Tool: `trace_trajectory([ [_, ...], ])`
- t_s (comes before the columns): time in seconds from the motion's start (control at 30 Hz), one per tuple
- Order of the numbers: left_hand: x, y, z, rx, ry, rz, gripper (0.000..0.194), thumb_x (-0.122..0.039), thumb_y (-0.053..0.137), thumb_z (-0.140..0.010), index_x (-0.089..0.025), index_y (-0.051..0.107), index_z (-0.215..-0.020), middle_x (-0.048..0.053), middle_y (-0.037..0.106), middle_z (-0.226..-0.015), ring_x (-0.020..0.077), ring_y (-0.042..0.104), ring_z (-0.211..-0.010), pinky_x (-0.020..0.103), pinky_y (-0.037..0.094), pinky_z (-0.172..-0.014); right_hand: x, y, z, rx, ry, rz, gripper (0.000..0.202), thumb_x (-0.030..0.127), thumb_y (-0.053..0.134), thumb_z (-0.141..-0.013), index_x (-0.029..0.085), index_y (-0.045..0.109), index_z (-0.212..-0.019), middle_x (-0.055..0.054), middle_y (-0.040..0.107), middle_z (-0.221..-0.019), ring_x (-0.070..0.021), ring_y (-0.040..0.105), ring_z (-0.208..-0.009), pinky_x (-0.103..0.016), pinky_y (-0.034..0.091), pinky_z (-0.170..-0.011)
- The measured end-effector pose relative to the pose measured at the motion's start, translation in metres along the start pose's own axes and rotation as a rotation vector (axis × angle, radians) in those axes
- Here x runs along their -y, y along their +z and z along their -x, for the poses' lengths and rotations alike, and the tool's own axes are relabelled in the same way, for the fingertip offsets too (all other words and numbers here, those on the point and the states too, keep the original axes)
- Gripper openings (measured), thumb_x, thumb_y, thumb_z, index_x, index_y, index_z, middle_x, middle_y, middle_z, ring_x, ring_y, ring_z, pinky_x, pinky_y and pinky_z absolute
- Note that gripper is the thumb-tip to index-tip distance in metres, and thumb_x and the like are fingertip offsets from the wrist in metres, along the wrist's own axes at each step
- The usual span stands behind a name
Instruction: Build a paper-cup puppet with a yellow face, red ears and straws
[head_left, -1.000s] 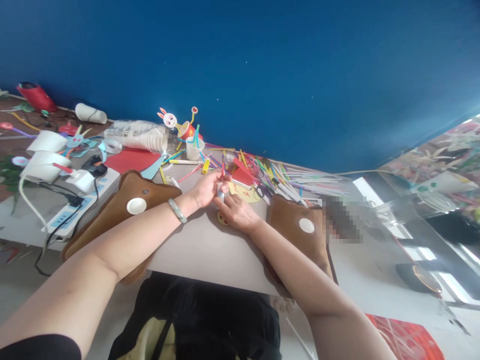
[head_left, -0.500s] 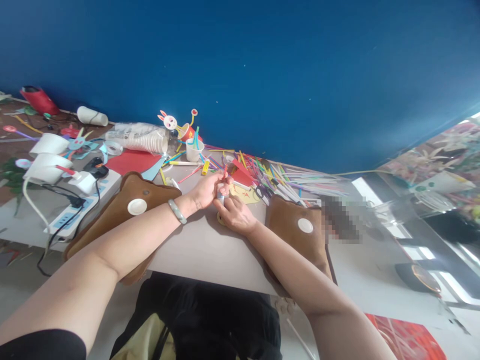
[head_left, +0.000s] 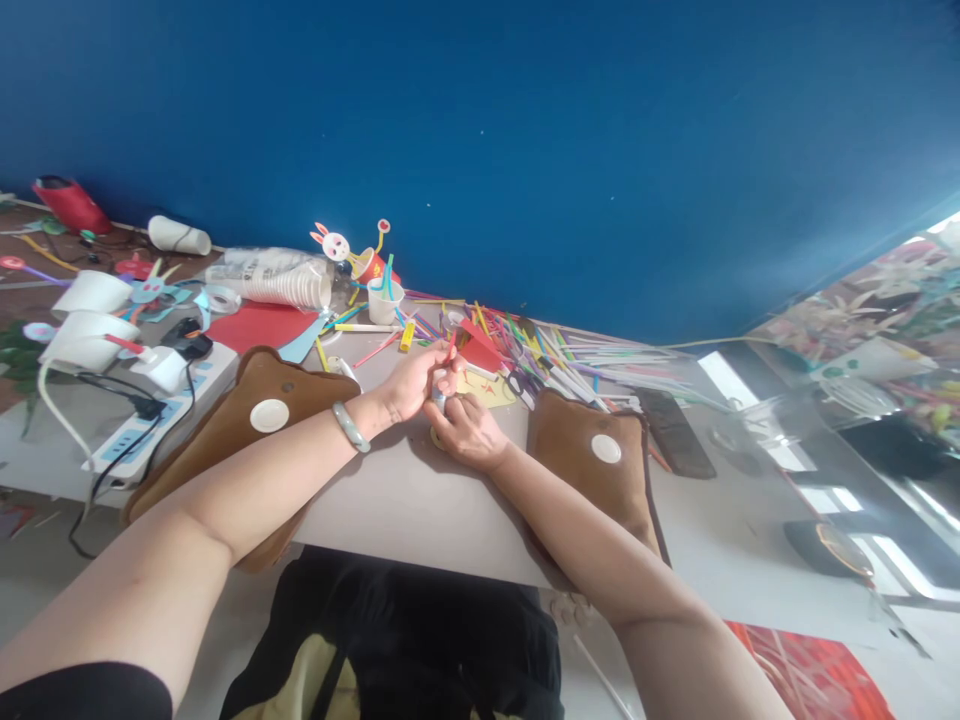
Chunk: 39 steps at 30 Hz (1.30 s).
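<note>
Over the middle of the table, my left hand (head_left: 411, 383) is closed, its fingertips pinching a small red strip (head_left: 451, 348) that sticks up. A bracelet is on that wrist. My right hand (head_left: 472, 430) is curled right beside it, fingers closed around a small pale bluish-white object (head_left: 439, 399) mostly hidden by the fingers; its kind cannot be made out. The two hands touch or nearly touch. Just behind them lie red paper (head_left: 480, 348) and a yellow sheet (head_left: 491, 388) with red marks. A pair of scissors (head_left: 519, 384) rests to their right.
Brown cushions (head_left: 285, 385) flank the hands. A power strip (head_left: 169, 415) with cables stands at left. Behind are stacked paper cups (head_left: 292, 285), a white cup with straws (head_left: 385, 300), a rabbit-faced cup figure (head_left: 367, 265) and many loose straws (head_left: 600, 355). A dark phone-like slab (head_left: 679, 435) lies right.
The view has shifted slightly, so the table things sit a little further left. Both hands keep nearly the same place and grip.
</note>
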<state>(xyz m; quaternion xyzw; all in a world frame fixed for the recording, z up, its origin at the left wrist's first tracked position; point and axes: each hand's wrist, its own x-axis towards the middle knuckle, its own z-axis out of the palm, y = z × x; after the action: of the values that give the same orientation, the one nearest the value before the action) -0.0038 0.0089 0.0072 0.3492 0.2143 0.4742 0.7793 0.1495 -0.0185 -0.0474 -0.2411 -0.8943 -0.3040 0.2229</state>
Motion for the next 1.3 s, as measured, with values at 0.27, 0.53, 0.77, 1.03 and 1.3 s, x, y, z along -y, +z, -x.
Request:
trace_trajectory([
  [0.27,0.0,0.002,0.002,0.021,0.01,-0.011,0.008,-0.014,0.052,-0.081,-0.017,0.05,-0.074,-0.003,0.052,-0.069,0.0044,0.041,-0.046,0.018,0.039,-0.049,0.0,0.003,0.001,-0.017,0.001,-0.033,0.027,0.014,0.045,-0.091,0.014,0.064,-0.111,-0.004,0.048,-0.069,-0.0165,0.041,-0.061,-0.034,0.034,-0.063],
  [0.53,-0.004,-0.008,-0.009,-0.07,-0.019,0.193,0.015,-0.013,0.047,-0.086,-0.016,0.049,-0.072,0.0,0.055,-0.068,0.0075,0.047,-0.047,0.02,0.04,-0.048,-0.013,-0.002,-0.004,0.066,0.028,-0.215,0.032,0.009,0.043,-0.09,0.014,0.059,-0.117,-0.006,0.054,-0.078,-0.019,0.048,-0.068,-0.033,0.041,-0.067],
  [0.77,-0.007,-0.013,-0.016,-0.149,-0.018,0.288,0.02,-0.012,0.043,-0.089,-0.017,0.05,-0.071,0.002,0.061,-0.068,0.0129,0.057,-0.052,0.025,0.046,-0.052,-0.005,-0.01,-0.009,0.045,0.482,-0.822,0.026,0.024,0.053,-0.092,0.021,0.052,-0.118,-0.006,0.062,-0.092,-0.0174,0.058,-0.071,-0.032,0.049,-0.068],
  [1.03,-0.004,-0.008,-0.011,-0.129,-0.01,0.314,0.019,-0.014,0.048,-0.091,-0.015,0.056,-0.073,0.01,0.074,-0.087,0.0211,0.073,-0.084,0.037,0.054,-0.086,-0.008,-0.007,-0.009,-0.136,0.847,-0.881,0.024,0.036,0.053,-0.094,0.021,0.047,-0.113,-0.007,0.063,-0.093,-0.0184,0.06,-0.074,-0.032,0.047,-0.064],
  [1.3,-0.005,-0.011,-0.01,-0.124,0.054,0.236,0.015,-0.018,0.054,-0.087,-0.015,0.056,-0.072,0.012,0.074,-0.101,0.0237,0.07,-0.099,0.039,0.051,-0.091,-0.017,-0.006,-0.011,-0.138,0.993,-0.962,0.023,0.043,0.056,-0.091,0.021,0.056,-0.097,-0.004,0.066,-0.082,-0.017,0.06,-0.069,-0.031,0.047,-0.063],
])
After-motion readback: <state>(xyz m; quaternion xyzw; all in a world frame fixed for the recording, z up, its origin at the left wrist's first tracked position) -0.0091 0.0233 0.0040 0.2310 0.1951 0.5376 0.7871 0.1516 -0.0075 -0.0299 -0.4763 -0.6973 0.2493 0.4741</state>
